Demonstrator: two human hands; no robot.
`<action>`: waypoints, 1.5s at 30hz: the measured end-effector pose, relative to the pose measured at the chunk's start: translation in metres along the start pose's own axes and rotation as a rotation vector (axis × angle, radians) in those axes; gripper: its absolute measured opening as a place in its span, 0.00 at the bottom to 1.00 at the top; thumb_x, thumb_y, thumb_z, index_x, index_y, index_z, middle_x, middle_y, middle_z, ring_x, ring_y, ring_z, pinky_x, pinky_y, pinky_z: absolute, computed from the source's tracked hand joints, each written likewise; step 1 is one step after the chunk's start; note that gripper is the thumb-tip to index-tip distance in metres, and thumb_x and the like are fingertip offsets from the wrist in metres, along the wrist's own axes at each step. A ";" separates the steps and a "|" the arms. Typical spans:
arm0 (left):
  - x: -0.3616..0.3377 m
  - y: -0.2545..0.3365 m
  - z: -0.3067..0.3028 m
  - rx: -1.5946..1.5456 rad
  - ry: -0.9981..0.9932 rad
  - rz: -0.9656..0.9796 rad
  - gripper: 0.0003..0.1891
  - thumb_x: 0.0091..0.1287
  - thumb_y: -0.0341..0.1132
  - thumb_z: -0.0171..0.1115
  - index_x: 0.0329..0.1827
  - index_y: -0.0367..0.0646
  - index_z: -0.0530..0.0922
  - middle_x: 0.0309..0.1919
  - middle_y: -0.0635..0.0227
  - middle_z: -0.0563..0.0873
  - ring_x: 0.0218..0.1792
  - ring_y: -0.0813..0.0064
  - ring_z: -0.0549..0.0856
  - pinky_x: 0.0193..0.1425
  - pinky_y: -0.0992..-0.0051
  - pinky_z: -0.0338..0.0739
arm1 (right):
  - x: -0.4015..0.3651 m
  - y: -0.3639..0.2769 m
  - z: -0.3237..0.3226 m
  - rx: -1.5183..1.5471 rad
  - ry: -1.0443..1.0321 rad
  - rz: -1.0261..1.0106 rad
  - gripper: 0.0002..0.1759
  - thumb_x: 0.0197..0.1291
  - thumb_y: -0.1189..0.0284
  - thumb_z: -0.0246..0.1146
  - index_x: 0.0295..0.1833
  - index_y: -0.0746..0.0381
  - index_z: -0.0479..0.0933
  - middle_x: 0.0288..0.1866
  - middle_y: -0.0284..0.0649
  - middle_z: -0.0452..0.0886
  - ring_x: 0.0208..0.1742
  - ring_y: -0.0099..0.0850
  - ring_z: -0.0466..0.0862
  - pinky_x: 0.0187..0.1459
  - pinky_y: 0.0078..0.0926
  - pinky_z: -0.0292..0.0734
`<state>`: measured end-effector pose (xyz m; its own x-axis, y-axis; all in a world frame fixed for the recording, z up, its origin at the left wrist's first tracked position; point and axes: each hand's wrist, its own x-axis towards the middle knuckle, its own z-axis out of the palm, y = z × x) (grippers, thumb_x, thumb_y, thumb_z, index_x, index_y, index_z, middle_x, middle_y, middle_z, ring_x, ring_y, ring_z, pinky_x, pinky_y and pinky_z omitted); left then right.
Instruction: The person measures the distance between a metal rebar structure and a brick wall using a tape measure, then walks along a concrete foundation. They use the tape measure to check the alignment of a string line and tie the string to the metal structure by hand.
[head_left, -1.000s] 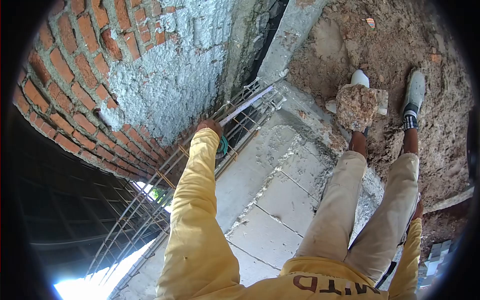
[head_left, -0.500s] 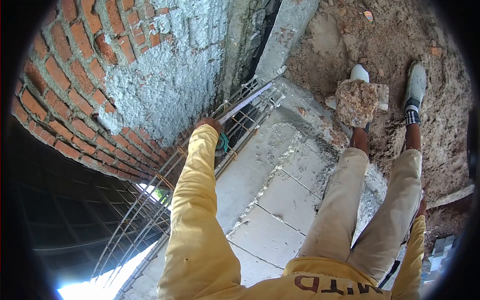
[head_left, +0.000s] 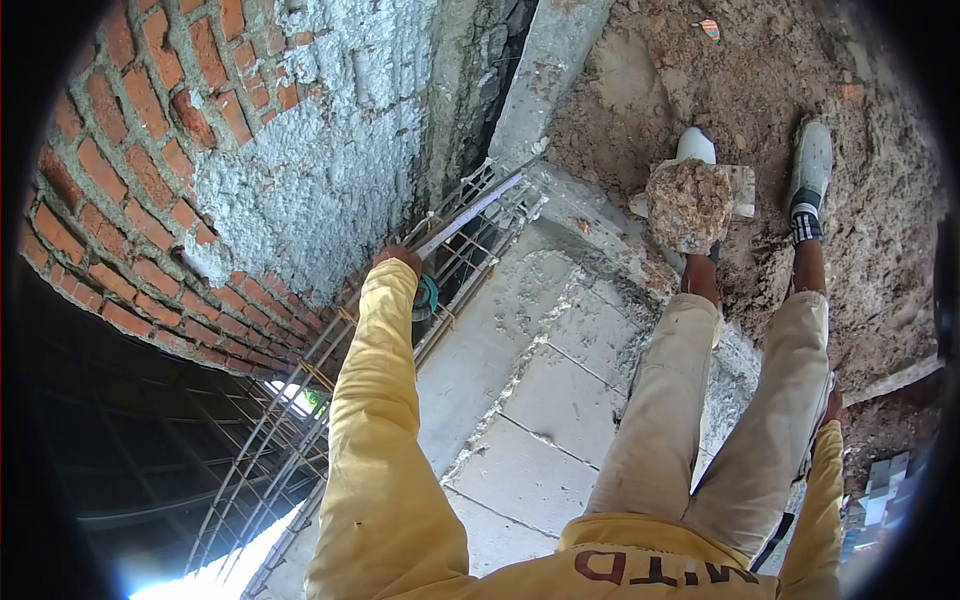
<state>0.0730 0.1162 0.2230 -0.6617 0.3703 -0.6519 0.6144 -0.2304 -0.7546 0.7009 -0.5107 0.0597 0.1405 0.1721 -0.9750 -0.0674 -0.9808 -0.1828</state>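
My left hand (head_left: pixel 398 258), at the end of a yellow sleeve, reaches down to a steel rebar cage (head_left: pixel 455 255) that runs along the foot of the wall. It is closed around a green-handled tool (head_left: pixel 426 294) held against the bars. A pale rod (head_left: pixel 470 214) lies along the top of the cage just past the hand. My right hand (head_left: pixel 832 404) hangs beside my right thigh; only a sliver shows, and its fingers are hidden.
A red brick wall (head_left: pixel 120 170) partly covered in rough grey plaster (head_left: pixel 340 150) rises on the left. A concrete slab (head_left: pixel 540 380) is underfoot. A lump of rock (head_left: pixel 688 204) sits by my left shoe (head_left: pixel 694 146), with loose earth (head_left: pixel 760 80) beyond.
The whole view has drifted slightly left and up. My left hand stays on the same spot of the rebar cage with the tool; my legs have not shifted.
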 end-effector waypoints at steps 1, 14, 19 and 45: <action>0.006 -0.003 0.005 -0.023 0.013 0.013 0.21 0.64 0.42 0.48 0.50 0.39 0.81 0.55 0.50 0.80 0.56 0.54 0.79 0.61 0.63 0.73 | -0.003 0.001 -0.003 -0.008 0.007 0.003 0.18 0.67 0.70 0.47 0.57 0.64 0.75 0.49 0.40 0.82 0.47 0.30 0.81 0.51 0.27 0.75; 0.006 -0.002 0.006 0.057 0.025 0.019 0.20 0.63 0.43 0.49 0.51 0.42 0.81 0.54 0.52 0.81 0.56 0.53 0.79 0.61 0.62 0.73 | -0.016 -0.045 0.009 -0.114 0.040 -0.002 0.18 0.66 0.69 0.49 0.56 0.62 0.76 0.48 0.41 0.82 0.44 0.26 0.80 0.48 0.26 0.75; 0.006 0.001 0.007 -0.073 0.026 -0.105 0.19 0.64 0.42 0.50 0.51 0.41 0.81 0.57 0.54 0.79 0.59 0.54 0.78 0.62 0.63 0.73 | 0.007 0.015 0.002 0.240 -0.019 0.028 0.18 0.67 0.66 0.50 0.55 0.62 0.76 0.47 0.42 0.83 0.45 0.27 0.80 0.48 0.26 0.75; -0.246 0.059 0.017 -1.221 -0.196 0.719 0.13 0.64 0.37 0.55 0.31 0.33 0.79 0.26 0.59 0.85 0.25 0.71 0.82 0.33 0.73 0.77 | -0.076 -0.303 -0.035 -0.136 0.274 -0.035 0.18 0.50 0.59 0.62 0.42 0.59 0.81 0.35 0.44 0.85 0.39 0.34 0.84 0.43 0.31 0.78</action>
<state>0.2648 -0.0038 0.3376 -0.0396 0.3561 -0.9336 0.7473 0.6308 0.2089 0.7449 -0.2302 0.1938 0.4030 0.1932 -0.8946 0.0724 -0.9811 -0.1792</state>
